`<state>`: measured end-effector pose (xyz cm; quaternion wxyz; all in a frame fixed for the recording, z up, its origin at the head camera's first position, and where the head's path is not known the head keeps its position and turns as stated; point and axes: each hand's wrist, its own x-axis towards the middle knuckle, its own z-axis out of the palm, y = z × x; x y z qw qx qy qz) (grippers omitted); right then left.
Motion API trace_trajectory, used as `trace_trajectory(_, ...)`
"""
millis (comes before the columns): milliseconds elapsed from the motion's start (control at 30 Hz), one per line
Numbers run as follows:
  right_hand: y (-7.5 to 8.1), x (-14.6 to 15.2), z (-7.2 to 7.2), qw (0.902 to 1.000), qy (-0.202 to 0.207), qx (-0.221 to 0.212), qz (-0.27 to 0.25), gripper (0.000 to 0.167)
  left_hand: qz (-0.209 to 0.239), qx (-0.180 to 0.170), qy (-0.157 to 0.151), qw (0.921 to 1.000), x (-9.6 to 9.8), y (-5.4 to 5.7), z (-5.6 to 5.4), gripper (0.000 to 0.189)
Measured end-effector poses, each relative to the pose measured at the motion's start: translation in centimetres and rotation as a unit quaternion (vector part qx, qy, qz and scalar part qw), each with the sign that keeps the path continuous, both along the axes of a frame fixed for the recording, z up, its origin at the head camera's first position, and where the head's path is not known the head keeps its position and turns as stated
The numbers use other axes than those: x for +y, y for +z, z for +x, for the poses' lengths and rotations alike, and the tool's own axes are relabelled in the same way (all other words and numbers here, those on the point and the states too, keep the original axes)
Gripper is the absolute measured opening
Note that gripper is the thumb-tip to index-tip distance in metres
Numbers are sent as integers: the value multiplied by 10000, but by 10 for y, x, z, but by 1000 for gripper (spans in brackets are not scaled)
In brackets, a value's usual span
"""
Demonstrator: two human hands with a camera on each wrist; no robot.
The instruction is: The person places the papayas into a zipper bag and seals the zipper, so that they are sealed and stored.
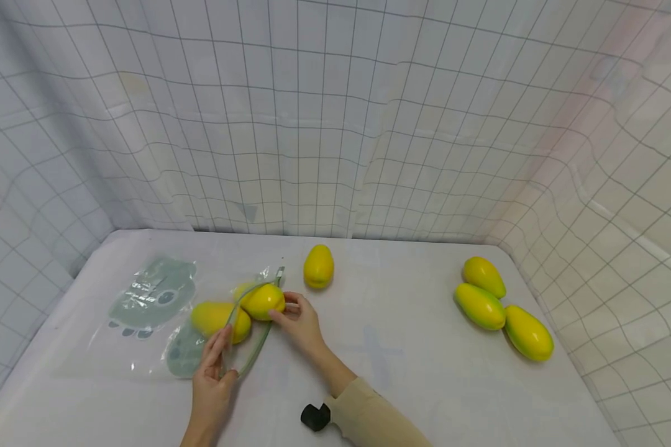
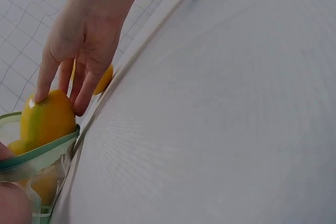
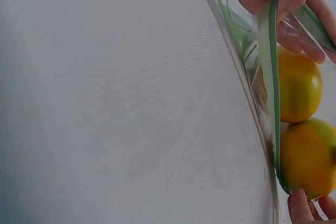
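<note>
A clear zip bag with a green zip rim and pale green animal print lies on the left of the table, its mouth facing right. My left hand grips the near part of that rim, which stands parted from the far side. One yellow mango lies inside the bag near the mouth. At the opening, my right hand holds a second yellow-green mango between thumb and fingers. In the left wrist view this mango is partly within the green rim. Both mangoes touch in the right wrist view.
A single mango sits behind the right hand, near the table's back edge. Three more mangoes lie grouped at the right. White gridded curtains surround the white table. A black device is at the right sleeve.
</note>
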<state>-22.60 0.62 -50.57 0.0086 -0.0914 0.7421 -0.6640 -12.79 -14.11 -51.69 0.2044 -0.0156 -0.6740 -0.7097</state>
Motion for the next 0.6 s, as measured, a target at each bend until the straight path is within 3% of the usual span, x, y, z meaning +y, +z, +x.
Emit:
trace_trajectory(200, -4, -7, -1, 9995, -293, 57, -35, 42, 78, 197, -177, 9996, 0, 0, 1, 73)
trace_trajectory(467, 27, -8, 12, 9988, -339, 343, -83, 33, 79, 77, -233, 9997, 1, 1, 2, 71)
trace_trajectory(600, 32, -9, 14, 9986, -331, 393, -105, 32, 117, 91, -244, 9996, 1, 1, 2, 70)
